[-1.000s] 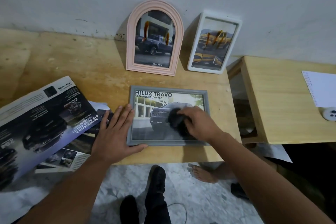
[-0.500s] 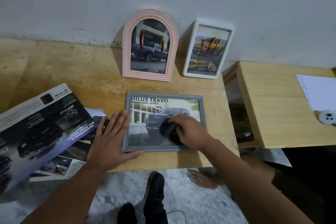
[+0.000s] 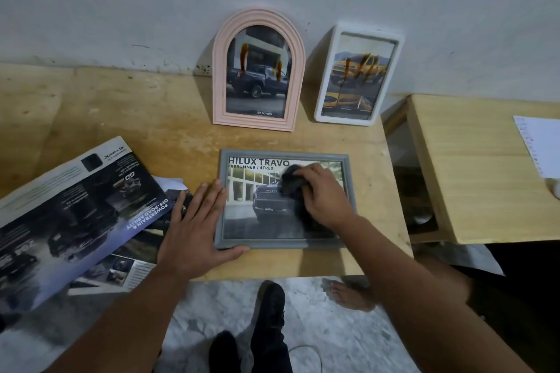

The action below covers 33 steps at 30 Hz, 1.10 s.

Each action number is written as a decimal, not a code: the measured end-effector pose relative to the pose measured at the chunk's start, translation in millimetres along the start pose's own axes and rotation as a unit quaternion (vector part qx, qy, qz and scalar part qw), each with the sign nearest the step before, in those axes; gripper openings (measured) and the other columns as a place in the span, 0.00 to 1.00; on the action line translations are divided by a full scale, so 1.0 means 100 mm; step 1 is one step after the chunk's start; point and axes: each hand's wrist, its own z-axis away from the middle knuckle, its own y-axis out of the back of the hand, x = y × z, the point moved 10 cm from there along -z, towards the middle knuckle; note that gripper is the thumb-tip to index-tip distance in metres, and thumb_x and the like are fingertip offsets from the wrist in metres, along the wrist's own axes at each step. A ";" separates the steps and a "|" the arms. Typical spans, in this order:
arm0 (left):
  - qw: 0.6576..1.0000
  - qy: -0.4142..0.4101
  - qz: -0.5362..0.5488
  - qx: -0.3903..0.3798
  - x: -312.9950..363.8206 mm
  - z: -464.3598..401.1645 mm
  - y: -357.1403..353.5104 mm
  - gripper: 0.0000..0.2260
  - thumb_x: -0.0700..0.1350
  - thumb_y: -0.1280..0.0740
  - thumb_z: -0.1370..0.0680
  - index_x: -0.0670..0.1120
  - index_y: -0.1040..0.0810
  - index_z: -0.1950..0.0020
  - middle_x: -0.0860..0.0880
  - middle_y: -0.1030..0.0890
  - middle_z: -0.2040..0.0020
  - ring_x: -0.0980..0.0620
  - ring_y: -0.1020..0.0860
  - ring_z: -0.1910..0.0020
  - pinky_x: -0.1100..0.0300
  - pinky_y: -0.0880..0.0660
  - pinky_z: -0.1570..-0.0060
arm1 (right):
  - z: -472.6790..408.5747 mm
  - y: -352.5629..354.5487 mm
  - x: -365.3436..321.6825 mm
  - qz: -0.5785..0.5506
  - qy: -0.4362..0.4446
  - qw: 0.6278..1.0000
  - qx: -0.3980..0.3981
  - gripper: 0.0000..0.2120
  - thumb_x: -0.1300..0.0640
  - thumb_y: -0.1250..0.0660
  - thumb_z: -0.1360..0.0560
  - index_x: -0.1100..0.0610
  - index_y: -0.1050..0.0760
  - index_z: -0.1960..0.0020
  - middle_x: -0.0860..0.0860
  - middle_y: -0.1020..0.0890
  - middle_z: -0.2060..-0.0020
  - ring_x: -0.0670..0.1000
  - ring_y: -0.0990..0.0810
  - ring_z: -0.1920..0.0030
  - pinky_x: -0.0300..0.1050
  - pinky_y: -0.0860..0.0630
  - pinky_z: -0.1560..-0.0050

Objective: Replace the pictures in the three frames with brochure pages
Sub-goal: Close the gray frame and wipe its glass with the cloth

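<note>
A grey frame (image 3: pixel 348 166) lies flat on the wooden table (image 3: pixel 121 106), showing a "HILUX TRAVO" truck page. My left hand (image 3: pixel 197 227) rests flat on its left edge, fingers straight, thumb along the bottom corner. My right hand (image 3: pixel 324 194) grips a dark cloth (image 3: pixel 292 180) pressed on the glass. A pink arched frame (image 3: pixel 219 70) with a dark truck page and a white frame (image 3: pixel 391 70) with a yellow truck page lean upright against the wall. The open brochure (image 3: pixel 75 206) lies at the left, over the table's front edge.
A lower wooden side table (image 3: pixel 485 166) stands at the right with a white sheet (image 3: pixel 542 145) on it. A gap separates the two tables. Below the front edge are marble floor, a black shoe (image 3: pixel 269 303) and a bare foot (image 3: pixel 351 297).
My right hand has slid the cloth up and to the right across the glass. The left hand stays on the frame's left edge. The camera view has shifted a little.
</note>
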 end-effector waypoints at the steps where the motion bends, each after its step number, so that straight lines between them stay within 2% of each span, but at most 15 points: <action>1: 1.000 0.000 0.001 0.000 0.00 0.00 0.00 0.54 0.82 0.46 0.29 0.46 0.48 0.15 0.50 0.54 0.14 0.48 0.53 0.16 0.35 0.51 0.20 | 0.18 -0.10 -0.11 -0.005 0.034 0.999 -0.018 0.20 0.60 0.40 0.26 0.56 0.22 0.36 0.54 0.22 0.42 0.59 0.24 0.43 0.58 0.24 0.42; 4: 1.000 0.002 -0.001 -0.002 -0.01 -0.01 -0.01 0.55 0.82 0.46 0.30 0.46 0.49 0.15 0.51 0.55 0.14 0.49 0.54 0.16 0.35 0.51 0.20 | 0.68 -0.31 -0.39 -0.034 0.120 0.986 -0.113 0.20 0.63 0.37 0.27 0.54 0.23 0.36 0.53 0.21 0.41 0.55 0.24 0.41 0.55 0.24 0.40; 6: 1.000 0.003 -0.003 -0.001 -0.01 -0.01 -0.01 0.55 0.82 0.46 0.30 0.46 0.48 0.15 0.50 0.54 0.14 0.48 0.54 0.16 0.35 0.50 0.20 | 0.72 -0.23 -0.37 -0.069 0.118 0.981 -0.139 0.21 0.65 0.37 0.26 0.52 0.23 0.35 0.50 0.20 0.40 0.52 0.23 0.40 0.51 0.25 0.37; 9: 1.000 0.001 -0.001 0.001 -0.01 -0.01 -0.01 0.55 0.82 0.45 0.30 0.45 0.47 0.15 0.50 0.54 0.14 0.48 0.53 0.16 0.35 0.50 0.20 | 0.40 0.24 -0.01 -0.109 0.042 0.992 -0.049 0.21 0.66 0.37 0.24 0.52 0.23 0.34 0.49 0.19 0.40 0.50 0.22 0.40 0.48 0.25 0.36; 11: 1.000 0.002 -0.004 0.000 -0.01 0.00 -0.01 0.55 0.82 0.45 0.30 0.46 0.47 0.15 0.50 0.54 0.14 0.48 0.54 0.16 0.35 0.50 0.20 | 0.22 0.54 0.32 -0.041 0.000 0.999 0.021 0.21 0.65 0.36 0.24 0.52 0.23 0.33 0.51 0.20 0.40 0.53 0.22 0.40 0.52 0.23 0.38; 12: 1.000 0.002 -0.007 0.000 0.00 0.00 -0.01 0.55 0.82 0.45 0.30 0.45 0.47 0.15 0.50 0.54 0.14 0.48 0.54 0.16 0.35 0.50 0.20 | 0.17 0.59 0.46 0.005 -0.025 0.999 0.032 0.20 0.63 0.36 0.23 0.52 0.24 0.32 0.51 0.20 0.39 0.55 0.22 0.41 0.53 0.23 0.41; 14: 1.000 0.000 -0.009 0.000 0.00 0.00 -0.01 0.55 0.82 0.45 0.30 0.45 0.47 0.15 0.50 0.54 0.14 0.48 0.53 0.16 0.35 0.50 0.21 | 0.17 0.50 0.59 0.100 -0.056 0.993 0.015 0.19 0.59 0.37 0.22 0.51 0.25 0.31 0.53 0.22 0.38 0.58 0.23 0.42 0.56 0.23 0.44; 16: 1.000 0.000 -0.010 -0.001 0.00 0.00 -0.01 0.55 0.82 0.45 0.29 0.45 0.48 0.15 0.50 0.54 0.14 0.48 0.53 0.16 0.35 0.49 0.21 | 0.30 0.32 0.47 0.146 -0.026 0.989 0.001 0.20 0.56 0.40 0.24 0.51 0.25 0.33 0.53 0.22 0.39 0.59 0.24 0.45 0.58 0.24 0.47; 21: 1.000 -0.001 -0.012 0.002 0.00 0.00 0.00 0.54 0.82 0.46 0.29 0.45 0.48 0.15 0.49 0.54 0.14 0.48 0.53 0.16 0.35 0.49 0.21 | 0.90 -0.14 -0.13 0.050 0.117 0.988 -0.084 0.17 0.56 0.34 0.26 0.53 0.23 0.37 0.52 0.22 0.43 0.54 0.25 0.46 0.55 0.24 0.49; 23: 1.000 -0.001 -0.011 0.000 0.00 0.00 0.00 0.55 0.82 0.46 0.30 0.45 0.49 0.15 0.50 0.54 0.14 0.48 0.53 0.16 0.35 0.49 0.21 | 0.94 -0.10 -0.19 0.016 0.132 0.986 -0.102 0.17 0.59 0.35 0.25 0.54 0.23 0.37 0.52 0.21 0.43 0.54 0.24 0.46 0.53 0.24 0.47; 26: 1.000 -0.002 -0.011 0.000 0.00 0.00 0.00 0.55 0.82 0.46 0.30 0.45 0.49 0.15 0.50 0.54 0.14 0.48 0.54 0.16 0.35 0.49 0.21 | 0.68 0.23 0.01 -0.005 0.071 0.997 -0.038 0.20 0.64 0.37 0.25 0.55 0.23 0.34 0.54 0.19 0.43 0.55 0.23 0.43 0.51 0.23 0.43; 28: 1.000 -0.001 -0.009 0.000 -0.01 0.01 -0.01 0.55 0.82 0.46 0.29 0.46 0.49 0.15 0.50 0.54 0.14 0.48 0.54 0.16 0.35 0.50 0.20 | 0.56 0.46 0.25 0.050 0.017 0.998 0.022 0.20 0.63 0.37 0.23 0.54 0.24 0.33 0.53 0.20 0.42 0.56 0.23 0.45 0.53 0.22 0.47; 29: 1.000 0.000 -0.008 0.001 0.00 0.01 -0.01 0.54 0.82 0.46 0.29 0.46 0.49 0.15 0.50 0.54 0.14 0.48 0.54 0.16 0.35 0.50 0.20 | 0.54 0.50 0.36 0.094 -0.008 0.995 0.024 0.19 0.61 0.37 0.22 0.53 0.25 0.32 0.53 0.20 0.42 0.56 0.24 0.46 0.54 0.22 0.49; 31: 1.000 -0.001 -0.007 0.002 0.00 0.00 0.00 0.54 0.82 0.47 0.29 0.46 0.49 0.15 0.50 0.54 0.14 0.48 0.53 0.16 0.36 0.50 0.20 | 0.63 0.38 0.47 0.182 -0.024 0.983 -0.020 0.18 0.58 0.36 0.22 0.51 0.26 0.32 0.52 0.21 0.40 0.56 0.24 0.46 0.55 0.23 0.51; 33: 1.000 -0.001 -0.003 0.005 0.00 0.01 0.00 0.54 0.82 0.47 0.29 0.46 0.49 0.15 0.50 0.54 0.14 0.48 0.53 0.16 0.35 0.50 0.20 | 0.83 0.24 0.44 0.204 -0.011 0.978 -0.041 0.17 0.57 0.35 0.23 0.51 0.25 0.34 0.52 0.21 0.41 0.56 0.23 0.47 0.54 0.23 0.52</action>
